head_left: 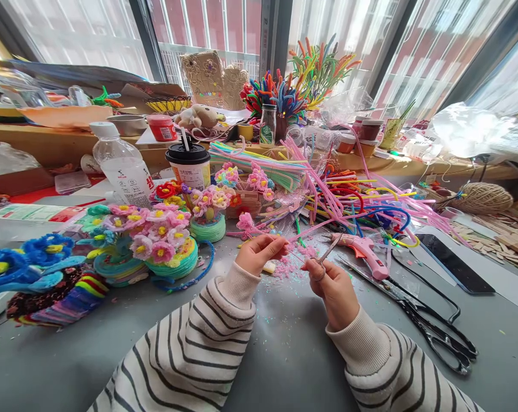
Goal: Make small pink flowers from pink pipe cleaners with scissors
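Observation:
My left hand [261,253] is closed in a pinch on a thin pink pipe cleaner, mostly hidden by the fingertips. A fine strand seems to run from it toward my right hand [334,289]. That hand is closed around small scissors [331,248], fingers at the handle loops and the blades pointing up and away. Below and between both hands, pink fuzz clippings [287,268] lie scattered on the grey table [280,355]. A pink glue gun [364,254] rests just right of the small scissors, beside large black-handled scissors [430,326].
Pipe-cleaner flower pots [171,257] stand at left, near a plastic bottle [122,166] and a lidded cup [189,166]. Loose pipe cleaners [327,194] pile up behind my hands. A phone [454,262] and a twine ball [484,197] lie at right.

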